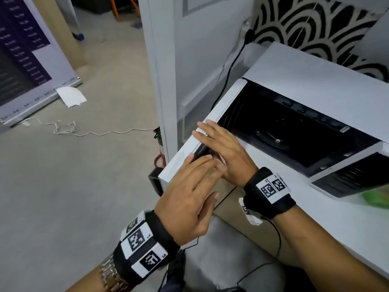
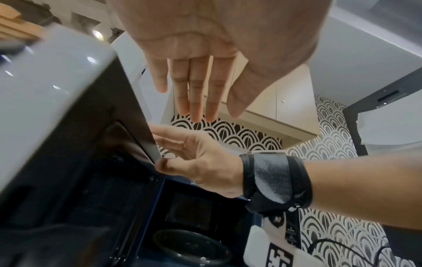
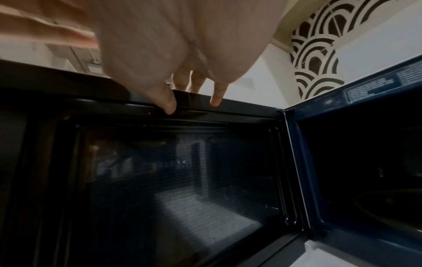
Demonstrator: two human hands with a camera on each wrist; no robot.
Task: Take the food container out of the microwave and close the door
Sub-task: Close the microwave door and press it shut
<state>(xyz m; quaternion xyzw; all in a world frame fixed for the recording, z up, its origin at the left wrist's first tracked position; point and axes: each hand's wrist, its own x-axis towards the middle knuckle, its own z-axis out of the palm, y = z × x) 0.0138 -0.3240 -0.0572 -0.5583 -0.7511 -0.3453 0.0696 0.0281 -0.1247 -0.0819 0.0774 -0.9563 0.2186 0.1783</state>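
- The microwave [image 1: 315,85] sits at the right of the head view on a white counter [image 1: 328,218], its cavity dark, with the glass turntable [image 1: 273,140] bare inside.
- The microwave door [image 1: 202,131] stands swung out toward the centre of the frame, white outside, dark inside.
- The right hand [image 1: 227,152] lies on the door's top edge just above centre, fingers straight and spread. In the right wrist view its fingertips [image 3: 170,106] rest over the dark rim, with the mesh window below them; it grips nothing.
- The left hand [image 1: 189,199] hovers just below and left of the right one, fingers extended and loose, tips near the door's upper corner. Whether they touch it cannot be told. In the left wrist view the palm is flat, holding nothing.
- A blurred green shape [image 1: 376,199] shows at the right edge on the counter, below the microwave's control end; whether this is the food container cannot be told.
- Both wrists carry black bands with square printed markers.
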